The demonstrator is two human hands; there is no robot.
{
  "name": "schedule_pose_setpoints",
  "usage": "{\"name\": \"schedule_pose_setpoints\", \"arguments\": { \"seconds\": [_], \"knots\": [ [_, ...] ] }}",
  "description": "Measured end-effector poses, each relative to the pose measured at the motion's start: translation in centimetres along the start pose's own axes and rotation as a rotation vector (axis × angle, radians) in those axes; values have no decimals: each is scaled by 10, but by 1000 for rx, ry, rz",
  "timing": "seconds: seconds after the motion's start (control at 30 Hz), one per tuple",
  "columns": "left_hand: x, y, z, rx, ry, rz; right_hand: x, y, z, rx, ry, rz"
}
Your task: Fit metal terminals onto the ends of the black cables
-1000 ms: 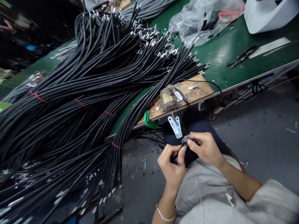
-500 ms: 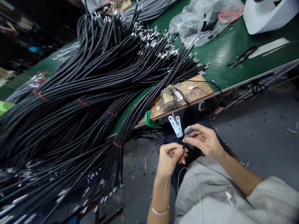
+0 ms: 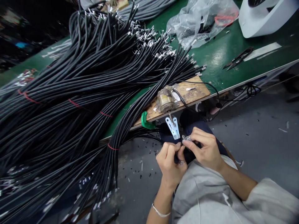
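In front of my lap, my left hand (image 3: 170, 162) is closed, its thumb and fingers pinched together. My right hand (image 3: 206, 148) meets it fingertip to fingertip, also in a pinch. Whatever lies between them is too small and hidden to make out. Shiny, clear wrapping (image 3: 186, 138) shows at the right index fingertip. Just beyond the hands, a light-blue clothespin (image 3: 173, 128) sits on the shaft of a small taped motor (image 3: 166, 100). That motor rests on a wooden board (image 3: 198, 90) at the table's edge.
Thick bundles of black cables (image 3: 93, 81), tied with red bands (image 3: 113, 147), cover the left side and hang over the edge. A green clamp (image 3: 147, 120) grips the board. On the green table (image 3: 217, 56) lie snips (image 3: 238, 59), a clear plastic bag (image 3: 187, 26) and a white object (image 3: 261, 20).
My fingertips have drawn closer together, and my left hand has turned, its fingers curling inward. The scene has shifted slightly left in view. The clothespin and motor stay in place.
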State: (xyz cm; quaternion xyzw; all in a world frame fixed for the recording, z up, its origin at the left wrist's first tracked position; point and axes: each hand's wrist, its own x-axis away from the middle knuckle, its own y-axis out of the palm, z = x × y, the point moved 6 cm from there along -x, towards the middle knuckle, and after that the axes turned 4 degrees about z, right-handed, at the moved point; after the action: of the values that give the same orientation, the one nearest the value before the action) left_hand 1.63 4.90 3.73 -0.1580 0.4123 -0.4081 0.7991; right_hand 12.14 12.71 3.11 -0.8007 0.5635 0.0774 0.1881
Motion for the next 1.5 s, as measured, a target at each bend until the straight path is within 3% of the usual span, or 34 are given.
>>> {"name": "schedule_pose_setpoints", "arguments": {
  "seconds": [0.13,0.33,0.47,0.53,0.73,0.97,1.03,1.13,1.2,1.37,1.5],
  "knots": [
    [6,3,0,25,-114,4,3,3,12,-157,112,65],
    [6,10,-19,413,-441,-200,14,23,37,-659,465,-68],
    [5,9,-25,519,-505,-242,13,26,41,-648,519,-115],
    [4,8,-24,490,-502,-206,13,23,40,-543,496,-112],
    [0,0,-14,279,-355,-63,16,-7,23,-109,246,168],
    [0,4,1,32,-88,-109,7,-13,13,97,274,1],
    [1,5,2,26,-82,-111,8,-13,12,109,259,-3],
    [1,6,-1,74,-158,-122,11,-13,10,119,188,95],
    [1,5,-4,131,-232,-149,12,-11,14,44,208,136],
    [0,2,-8,217,-319,-214,5,3,42,-438,452,43],
    [0,0,-13,264,-382,-232,0,14,40,-834,473,-162]
  ]
}}
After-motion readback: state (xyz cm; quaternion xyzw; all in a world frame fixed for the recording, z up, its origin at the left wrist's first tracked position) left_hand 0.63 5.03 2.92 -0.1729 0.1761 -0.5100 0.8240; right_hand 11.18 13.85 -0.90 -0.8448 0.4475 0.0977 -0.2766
